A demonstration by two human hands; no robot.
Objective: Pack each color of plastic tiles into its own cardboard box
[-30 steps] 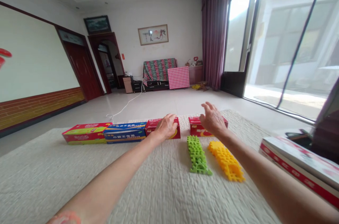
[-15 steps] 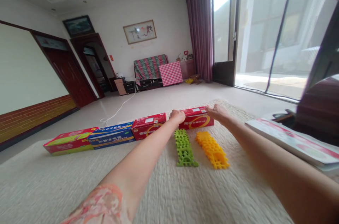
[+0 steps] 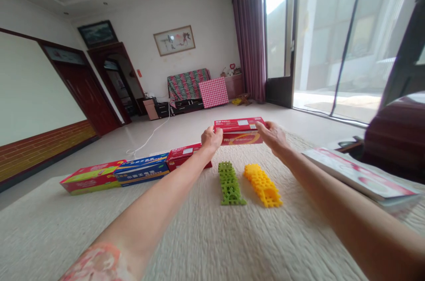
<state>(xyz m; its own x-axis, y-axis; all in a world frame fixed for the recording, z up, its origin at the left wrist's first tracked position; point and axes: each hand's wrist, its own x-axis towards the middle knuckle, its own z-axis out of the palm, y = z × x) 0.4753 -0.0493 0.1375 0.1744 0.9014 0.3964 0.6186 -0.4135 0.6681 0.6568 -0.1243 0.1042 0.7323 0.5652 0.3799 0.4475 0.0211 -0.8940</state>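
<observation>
Checking visibility first, I record that the fingers beneath the held red box (image 3: 239, 126) are hidden, its underside is out of sight, and the small print on it is unreadable to me. The left hand (image 3: 211, 140) grips one end and the right hand (image 3: 274, 138) the other, so the box is held between both, over the far part of the mat (image 3: 192, 236). The left forearm (image 3: 162, 199) covers part of the front of a second red box (image 3: 182, 152); both forearms are cut off by the frame. On edges, the mat's far border runs beyond the row of boxes, with pale floor tiles (image 3: 206, 119) past it, and a strip of mat lies between the hands and the pieces nearer me. Those are a green lattice piece (image 3: 229, 183) and a yellow lattice piece (image 3: 264, 187), apart, lying between the forearms. Left of the second red box, a blue box (image 3: 142, 170) and a red-and-yellow-green box (image 3: 94, 178) extend the row. A white-topped box (image 3: 361, 174), blurred, flanks the right forearm.
</observation>
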